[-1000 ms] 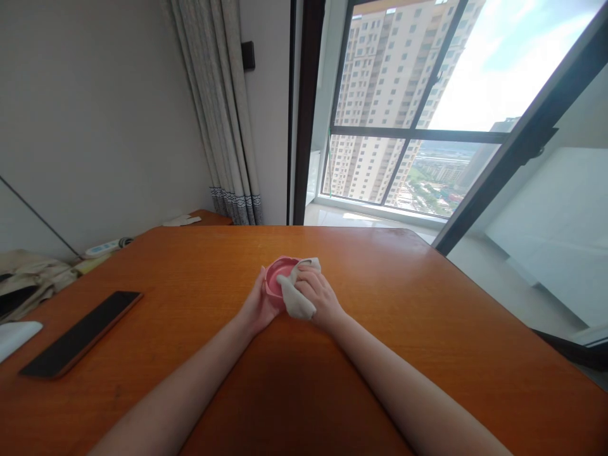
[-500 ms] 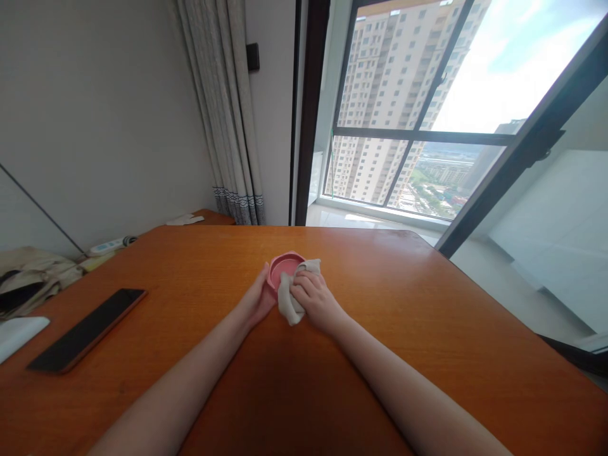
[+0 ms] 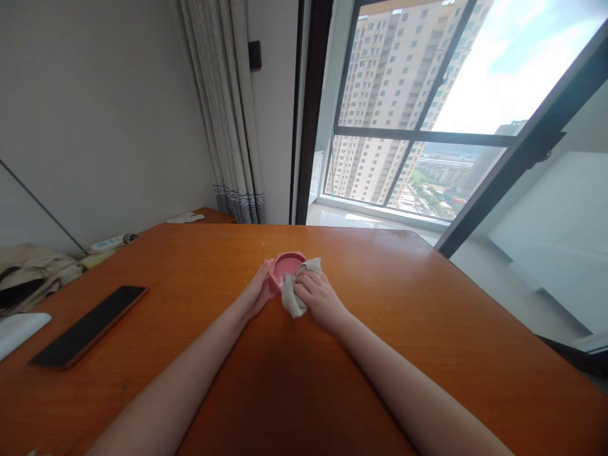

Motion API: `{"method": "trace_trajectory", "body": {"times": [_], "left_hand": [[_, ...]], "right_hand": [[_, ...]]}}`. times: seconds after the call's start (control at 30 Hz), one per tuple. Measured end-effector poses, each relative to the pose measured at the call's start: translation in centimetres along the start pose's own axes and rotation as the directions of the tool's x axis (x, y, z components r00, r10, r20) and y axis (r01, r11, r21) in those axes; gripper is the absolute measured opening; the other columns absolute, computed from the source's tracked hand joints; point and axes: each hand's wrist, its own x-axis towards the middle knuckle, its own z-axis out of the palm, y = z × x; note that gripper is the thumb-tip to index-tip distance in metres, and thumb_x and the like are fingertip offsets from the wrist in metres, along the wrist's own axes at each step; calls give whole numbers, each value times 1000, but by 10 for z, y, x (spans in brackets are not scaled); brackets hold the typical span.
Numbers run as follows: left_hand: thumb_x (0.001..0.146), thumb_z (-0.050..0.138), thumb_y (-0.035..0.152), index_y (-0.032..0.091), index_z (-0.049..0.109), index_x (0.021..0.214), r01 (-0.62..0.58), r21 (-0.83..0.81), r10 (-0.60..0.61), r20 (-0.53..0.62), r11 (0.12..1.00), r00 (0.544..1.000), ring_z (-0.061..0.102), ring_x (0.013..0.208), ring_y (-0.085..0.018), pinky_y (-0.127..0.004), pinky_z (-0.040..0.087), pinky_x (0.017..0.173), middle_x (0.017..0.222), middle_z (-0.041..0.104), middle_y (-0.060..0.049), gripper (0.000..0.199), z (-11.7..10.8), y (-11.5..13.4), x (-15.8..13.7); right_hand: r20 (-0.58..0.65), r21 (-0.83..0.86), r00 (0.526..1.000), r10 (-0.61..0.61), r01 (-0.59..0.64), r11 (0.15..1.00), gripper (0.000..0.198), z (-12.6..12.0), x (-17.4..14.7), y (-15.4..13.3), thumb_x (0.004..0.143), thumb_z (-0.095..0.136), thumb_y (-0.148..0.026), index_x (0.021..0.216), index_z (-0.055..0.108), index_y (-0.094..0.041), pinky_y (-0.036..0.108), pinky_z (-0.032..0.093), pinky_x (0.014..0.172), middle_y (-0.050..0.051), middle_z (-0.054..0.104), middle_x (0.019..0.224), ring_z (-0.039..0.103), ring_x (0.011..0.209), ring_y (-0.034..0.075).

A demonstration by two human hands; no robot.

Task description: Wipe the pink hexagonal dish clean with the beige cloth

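A shallow pink dish [image 3: 287, 263] with an angular outer rim and a round hollow is near the middle of the wooden table [image 3: 418, 304]. My left hand [image 3: 259, 290] grips its left side. Bunched in my right hand [image 3: 319, 296] is a light grey cloth [image 3: 293, 300], pressed against the dish's right and near side. The cloth covers part of the rim and hollow, and one end hangs down towards me. The fingertips of my right hand are partly hidden in the cloth's folds.
On the left of the table lies a dark flat slab like a phone or tablet [image 3: 90, 327], beside a white object [image 3: 21, 332] at the edge. Beyond are a power strip [image 3: 108, 244], a beige cloth heap [image 3: 35, 272], a curtain [image 3: 228, 114] and a large window [image 3: 403, 134].
The pink dish and both hands have shifted very slightly to the right. The cloth's hanging end has risen a little and moved right. Both hands keep their hold.
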Motion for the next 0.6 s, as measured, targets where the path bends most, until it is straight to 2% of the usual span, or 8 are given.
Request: {"method": "trace_trajectory", "body": {"times": [0.1, 0.17, 0.23, 0.33, 0.4, 0.5, 0.6], "left_hand": [[77, 64, 36, 21, 54, 120, -6, 106, 8, -18, 994, 1000, 60, 102, -24, -33, 52, 80, 117, 61, -10, 46, -6, 5, 0], [77, 65, 30, 22, 54, 119, -50, 140, 61, -74, 989, 995, 59, 104, -22, -30, 51, 80, 119, 60, -8, 45, -6, -3, 3], [75, 66, 25, 24, 53, 118, -127, 130, 149, -178, 983, 973, 57, 106, -19, -27, 49, 85, 119, 59, -5, 45, -3, -14, 6], [75, 68, 24, 26, 51, 118, -183, 97, 203, -263, 978, 943, 55, 108, -16, -24, 44, 92, 120, 58, -3, 46, 4, -25, 8], [78, 65, 31, 24, 51, 119, -160, 78, 173, -218, 984, 960, 57, 104, -16, -26, 45, 91, 116, 59, -4, 44, 5, -21, 7], [80, 60, 43, 19, 54, 117, -14, 52, 19, -95, 999, 995, 62, 90, -17, -30, 50, 81, 105, 64, -6, 44, -2, -5, 3], [81, 60, 38, 17, 57, 113, 141, 58, -139, -31, 988, 990, 63, 83, -18, -31, 52, 74, 101, 66, -8, 39, -10, 4, 3]], "right_hand": [[32, 3, 998, -46, 46, 999, 26, -3, -1, 9, 89, 48, -18, 113, 59, -21, 40, 36, 96, 9, 60, 110, 44, 116, 22], [32, 12, 999, -17, 17, 1000, 32, -1, -1, 5, 87, 50, -18, 119, 56, -19, 41, 36, 97, 11, 58, 116, 41, 120, 24], [16, 27, 1000, 24, -24, 999, 38, 3, 1, -4, 85, 51, -19, 123, 53, -17, 42, 34, 98, 12, 56, 119, 40, 120, 25], [-59, 13, 990, 132, -131, 991, 34, 8, 4, -18, 85, 49, -19, 119, 55, -16, 43, 32, 98, 12, 58, 115, 44, 115, 26], [-79, -5, 983, 163, -164, 987, 25, 7, 4, -19, 88, 46, -18, 109, 59, -17, 42, 33, 95, 10, 62, 105, 48, 106, 23], [-5, 15, 1000, 14, -14, 1000, 19, 2, 3, -10, 91, 45, -20, 99, 62, -19, 39, 35, 93, 7, 62, 95, 50, 99, 21], [28, 55, 995, -98, 96, 994, 19, -2, 1, -3, 91, 46, -20, 102, 61, -20, 37, 35, 93, 7, 62, 99, 49, 103, 20]]}}
